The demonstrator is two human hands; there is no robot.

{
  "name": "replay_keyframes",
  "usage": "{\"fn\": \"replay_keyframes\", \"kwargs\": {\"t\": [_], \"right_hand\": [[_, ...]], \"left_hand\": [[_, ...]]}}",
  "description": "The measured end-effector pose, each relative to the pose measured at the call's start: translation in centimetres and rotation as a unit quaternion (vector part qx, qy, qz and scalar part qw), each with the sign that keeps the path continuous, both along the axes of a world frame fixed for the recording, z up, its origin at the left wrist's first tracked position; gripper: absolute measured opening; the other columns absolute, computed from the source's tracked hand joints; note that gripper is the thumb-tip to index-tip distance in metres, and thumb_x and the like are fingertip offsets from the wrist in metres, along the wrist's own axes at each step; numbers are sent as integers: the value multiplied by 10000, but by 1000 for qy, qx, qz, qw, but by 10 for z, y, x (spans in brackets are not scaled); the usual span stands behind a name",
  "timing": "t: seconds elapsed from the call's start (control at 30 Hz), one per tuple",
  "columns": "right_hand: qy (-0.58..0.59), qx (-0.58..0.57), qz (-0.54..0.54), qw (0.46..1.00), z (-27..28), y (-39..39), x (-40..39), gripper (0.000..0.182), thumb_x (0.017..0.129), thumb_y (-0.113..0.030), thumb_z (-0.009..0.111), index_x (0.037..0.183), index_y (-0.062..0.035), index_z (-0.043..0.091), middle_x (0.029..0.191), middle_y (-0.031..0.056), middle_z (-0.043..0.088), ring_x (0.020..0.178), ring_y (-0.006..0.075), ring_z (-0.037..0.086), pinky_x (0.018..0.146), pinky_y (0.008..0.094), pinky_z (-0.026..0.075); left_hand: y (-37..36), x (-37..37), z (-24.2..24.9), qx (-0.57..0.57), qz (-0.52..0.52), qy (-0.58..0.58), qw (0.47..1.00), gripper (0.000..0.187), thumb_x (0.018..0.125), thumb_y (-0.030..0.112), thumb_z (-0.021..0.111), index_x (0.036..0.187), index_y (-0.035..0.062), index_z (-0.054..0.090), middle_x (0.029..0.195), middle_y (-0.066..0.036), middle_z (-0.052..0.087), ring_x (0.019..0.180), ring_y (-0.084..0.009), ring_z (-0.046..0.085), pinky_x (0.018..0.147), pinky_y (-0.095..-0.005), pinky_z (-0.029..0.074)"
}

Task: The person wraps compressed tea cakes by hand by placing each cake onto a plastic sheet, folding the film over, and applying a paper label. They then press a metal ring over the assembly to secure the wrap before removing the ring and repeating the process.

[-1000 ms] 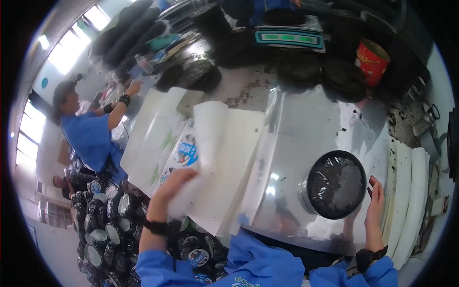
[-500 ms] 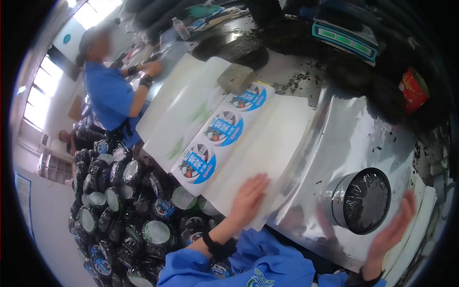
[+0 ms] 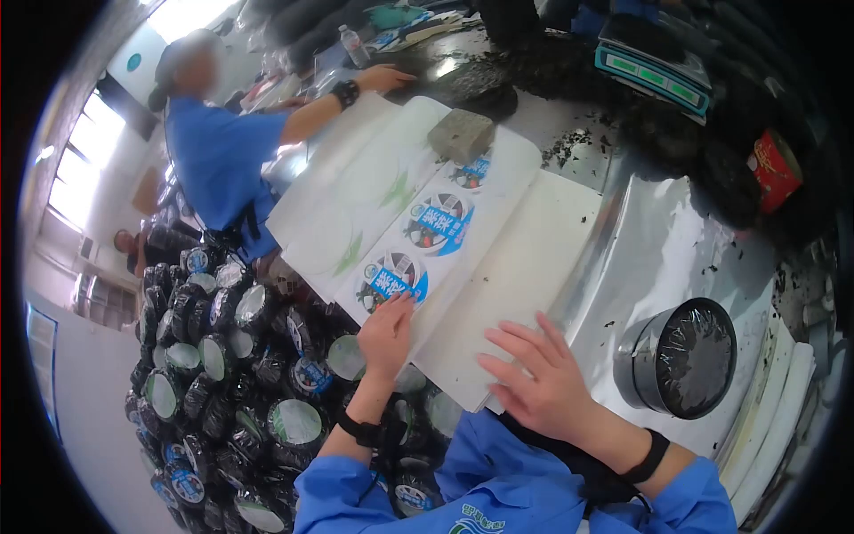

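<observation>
Head: right hand (image 3: 540, 378) open, left hand (image 3: 387, 336) on labels (image 3: 386, 276)

At the left hand's (image 3: 385, 338) fingertips, the label sheet (image 3: 456, 238) is white with bright blue patches, white characters and dark round pictures, and the white sheet (image 3: 307, 220) beyond it bears green leaf-like prints. Plain cream paper (image 3: 534, 254) lies by the right hand (image 3: 540, 378), with a glossy black tub (image 3: 696, 358) streaked grey to that hand's right. Left of the left hand, black packs (image 3: 295, 422) show round labels, some pale green, some blue and white.
</observation>
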State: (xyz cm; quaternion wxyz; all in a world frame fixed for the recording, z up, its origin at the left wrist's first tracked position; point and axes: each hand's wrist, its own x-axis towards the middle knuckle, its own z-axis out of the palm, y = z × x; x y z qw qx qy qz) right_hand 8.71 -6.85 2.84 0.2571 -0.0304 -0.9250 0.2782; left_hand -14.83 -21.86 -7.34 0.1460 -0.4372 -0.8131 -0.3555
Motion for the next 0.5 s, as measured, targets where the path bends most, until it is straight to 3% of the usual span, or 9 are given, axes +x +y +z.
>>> {"fn": "replay_keyframes", "kwargs": {"t": [0.03, 0.1, 0.17, 0.23, 0.3, 0.33, 0.4, 0.43, 0.5], "right_hand": [[43, -3, 11, 999, 13, -3, -16, 395, 762, -134, 723, 1142, -141, 615, 1242, 58, 575, 1259, 263, 487, 1102, 549, 277], [104, 20, 26, 994, 35, -5, -55, 422, 803, -269, 703, 1187, -129, 596, 1253, 79, 572, 1276, 259, 473, 1112, 558, 258], [93, 77, 29, 992, 15, 4, -91, 416, 817, -357, 675, 1148, -115, 606, 1213, 86, 581, 1253, 251, 485, 1124, 548, 245], [82, 133, 33, 987, 10, 11, -96, 443, 831, -444, 648, 1109, -101, 616, 1173, 93, 589, 1229, 244, 498, 1137, 537, 232], [-350, 163, 100, 917, 11, 25, -75, 492, 842, -534, 590, 1063, -98, 644, 1102, 84, 604, 1133, 244, 547, 1142, 524, 229], [-350, 164, 101, 917, 2, 28, -65, 492, 842, -534, 590, 1063, -98, 644, 1102, 84, 604, 1133, 244, 547, 1142, 524, 229], [-148, 90, 43, 984, -16, 29, -47, 410, 859, -456, 615, 1051, -95, 649, 1035, 74, 601, 1067, 247, 578, 1115, 528, 278], [-149, 86, 42, 984, -15, 32, -47, 410, 859, -456, 615, 1051, -95, 649, 1035, 74, 601, 1067, 247, 578, 1115, 528, 278], [51, 6, -22, 998, -5, 43, -49, 360, 859, -405, 625, 1017, -82, 646, 976, 81, 602, 1060, 238, 568, 1089, 493, 329]], "left_hand": [[-1, -4, 0, -2, -4, 3, 1000, 167, 837, 62, 650, 986, 15, 708, 940, -98, 718, 901, -205, 694, 809, -337, 521], [-6, -21, 5, 68, 58, -263, 961, 137, 870, 54, 619, 956, -18, 699, 826, -85, 711, 753, -121, 650, 723, -286, 509], [-14, -44, 23, 184, 35, -302, 935, 133, 899, 82, 622, 948, -21, 692, 816, 3, 668, 685, -65, 567, 632, -225, 463], [-22, -61, 59, 271, 143, -356, 883, 124, 935, 149, 612, 920, 53, 689, 766, 51, 614, 633, -1, 476, 509, -167, 331], [-53, -91, 73, 290, 197, -366, 862, 181, 974, 227, 558, 1038, 83, 645, 838, 50, 611, 671, -12, 516, 499, -181, 333], [-69, -100, 79, 303, 184, -401, 845, 231, 992, 263, 523, 1111, 85, 608, 886, 34, 619, 704, -26, 532, 508, -187, 342], [-78, -92, 91, 310, 172, -436, 827, 287, 1009, 299, 488, 1184, 87, 571, 935, 17, 627, 737, -40, 548, 516, -193, 352], [-70, -70, 104, 376, 129, -459, 794, 328, 1018, 325, 458, 1228, 84, 534, 1007, -1, 623, 784, -68, 561, 531, -203, 371], [-46, -17, 141, 454, 51, -468, 756, 395, 1029, 361, 417, 1297, 77, 476, 1145, -34, 602, 873, -124, 583, 562, -228, 403]]}}
